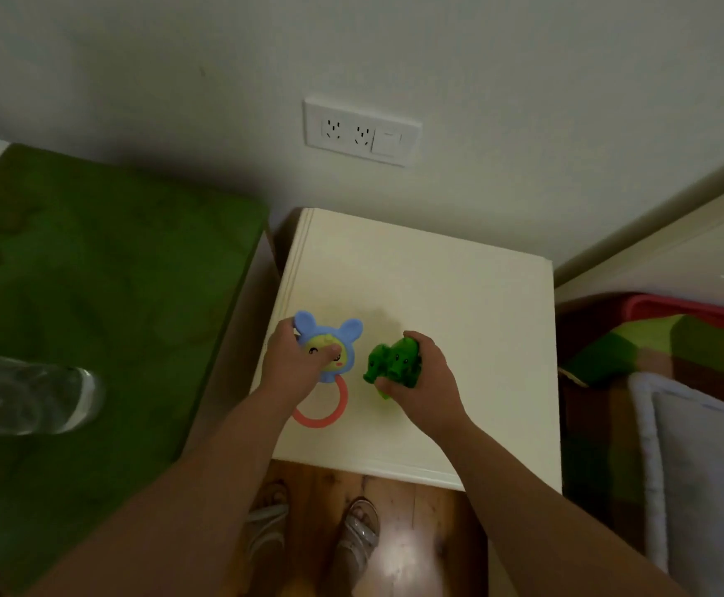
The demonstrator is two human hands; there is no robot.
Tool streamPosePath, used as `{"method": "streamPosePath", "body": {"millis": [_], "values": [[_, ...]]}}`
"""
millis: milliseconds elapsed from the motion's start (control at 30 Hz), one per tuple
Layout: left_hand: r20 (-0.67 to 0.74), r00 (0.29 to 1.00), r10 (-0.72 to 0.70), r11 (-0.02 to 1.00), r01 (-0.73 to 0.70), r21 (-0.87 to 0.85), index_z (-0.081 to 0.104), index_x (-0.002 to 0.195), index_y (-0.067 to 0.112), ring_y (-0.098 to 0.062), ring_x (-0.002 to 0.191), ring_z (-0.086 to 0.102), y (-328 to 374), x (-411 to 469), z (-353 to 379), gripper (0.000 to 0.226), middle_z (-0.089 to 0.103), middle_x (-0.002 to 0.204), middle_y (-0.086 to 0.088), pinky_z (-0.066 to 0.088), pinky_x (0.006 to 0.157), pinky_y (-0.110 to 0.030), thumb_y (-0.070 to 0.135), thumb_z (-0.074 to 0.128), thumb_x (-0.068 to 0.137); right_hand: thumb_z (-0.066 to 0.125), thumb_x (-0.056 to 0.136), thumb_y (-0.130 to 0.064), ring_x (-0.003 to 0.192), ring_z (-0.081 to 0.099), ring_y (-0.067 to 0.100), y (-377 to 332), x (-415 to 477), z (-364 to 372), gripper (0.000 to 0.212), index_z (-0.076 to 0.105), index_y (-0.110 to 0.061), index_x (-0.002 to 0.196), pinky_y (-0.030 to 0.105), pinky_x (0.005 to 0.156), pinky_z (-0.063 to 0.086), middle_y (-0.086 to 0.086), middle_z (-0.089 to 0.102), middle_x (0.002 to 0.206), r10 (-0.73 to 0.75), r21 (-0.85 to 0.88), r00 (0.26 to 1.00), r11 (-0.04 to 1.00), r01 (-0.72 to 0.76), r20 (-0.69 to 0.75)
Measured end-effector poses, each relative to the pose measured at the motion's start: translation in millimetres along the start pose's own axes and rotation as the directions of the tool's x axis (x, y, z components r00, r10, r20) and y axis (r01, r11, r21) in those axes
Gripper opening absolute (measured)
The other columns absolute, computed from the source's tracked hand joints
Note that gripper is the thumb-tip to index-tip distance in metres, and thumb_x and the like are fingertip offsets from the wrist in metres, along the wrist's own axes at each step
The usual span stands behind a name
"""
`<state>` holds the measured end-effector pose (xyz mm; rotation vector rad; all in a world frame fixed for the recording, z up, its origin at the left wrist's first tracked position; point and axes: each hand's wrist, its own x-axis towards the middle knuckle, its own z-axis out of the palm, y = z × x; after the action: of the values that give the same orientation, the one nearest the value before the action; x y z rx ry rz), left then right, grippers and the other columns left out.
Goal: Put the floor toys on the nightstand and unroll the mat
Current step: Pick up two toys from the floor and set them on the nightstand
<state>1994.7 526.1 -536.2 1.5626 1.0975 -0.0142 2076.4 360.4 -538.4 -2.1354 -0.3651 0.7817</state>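
Note:
A cream nightstand stands against the wall in the middle of the head view. On its front left part lies a blue rattle toy with round ears, a yellow face and a pink ring. My left hand grips it from the left, thumb across the face. Beside it, my right hand holds a green animal toy just on or above the top; I cannot tell if it touches. No rolled mat is recognisable in view.
A green padded surface lies left of the nightstand, with a clear plastic bottle on it. A bed with a colourful blanket and a pale pillow sits at the right. A wall socket is above. My feet stand on wooden floor.

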Motion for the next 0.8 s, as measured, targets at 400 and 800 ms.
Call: {"method": "streamPosePath", "body": {"millis": [400, 800], "values": [[-0.068, 0.996, 0.054, 0.969, -0.036, 0.243, 0.041, 0.134, 0.012, -0.031, 0.118, 0.050, -23.0, 27.2, 20.8, 0.061, 0.056, 0.127, -0.012, 0.046, 0.091, -0.038, 0.023, 0.070, 0.081, 0.078, 0.068, -0.013, 0.116, 0.047, 0.018, 7.9, 16.7, 15.9, 0.073, 0.042, -0.010, 0.132, 0.013, 0.087, 0.032, 0.007, 0.046, 0.130, -0.075, -0.147, 0.997, 0.986, 0.076, 0.011], [-0.032, 0.994, 0.106, 0.960, -0.094, 0.265, 0.042, 0.133, 0.011, -0.027, 0.115, 0.053, -25.3, 27.0, 17.2, 0.055, 0.055, 0.128, -0.010, 0.044, 0.085, -0.030, 0.020, 0.065, 0.084, 0.077, 0.067, -0.012, 0.125, 0.044, 0.024, 12.1, 16.3, 15.2, 0.080, 0.037, -0.013, 0.137, 0.031, 0.099, 0.038, 0.007, 0.044, 0.138, -0.047, -0.213, 0.998, 0.976, 0.052, 0.029]]}}
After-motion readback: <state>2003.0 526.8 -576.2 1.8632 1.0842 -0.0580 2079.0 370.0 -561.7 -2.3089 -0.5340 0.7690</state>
